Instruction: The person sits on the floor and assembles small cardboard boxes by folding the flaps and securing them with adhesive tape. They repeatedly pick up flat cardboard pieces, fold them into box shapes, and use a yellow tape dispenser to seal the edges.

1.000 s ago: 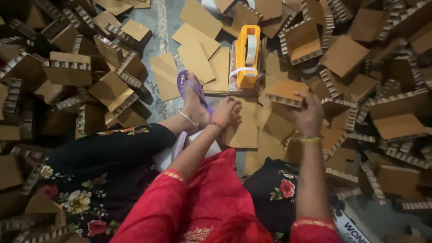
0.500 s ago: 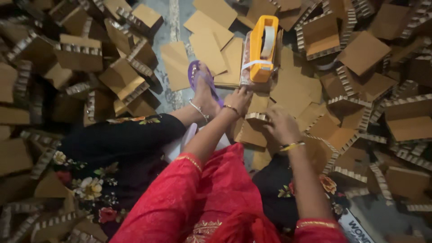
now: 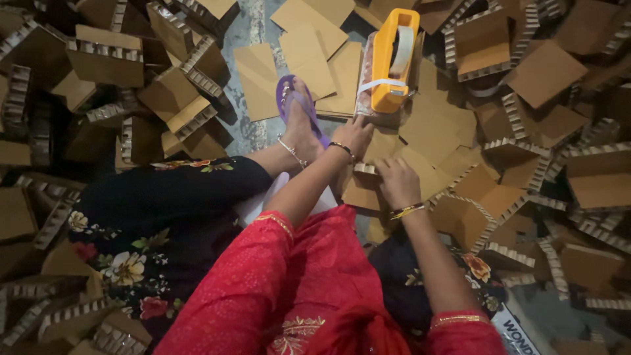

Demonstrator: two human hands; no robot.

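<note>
Both hands have come down onto the cardboard piece (image 3: pixel 368 172); left hand (image 3: pixel 353 135) presses its far edge, right hand (image 3: pixel 397 181) grasps its near side, beneath the tape dispenser (image 3: pixel 392 59).

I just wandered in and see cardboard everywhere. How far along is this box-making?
Many folded cardboard boxes already lie heaped around. In hand: the left hand and right hand press a cardboard piece beside the orange tape dispenser. Flat cardboard sheets remain unfolded.
</note>
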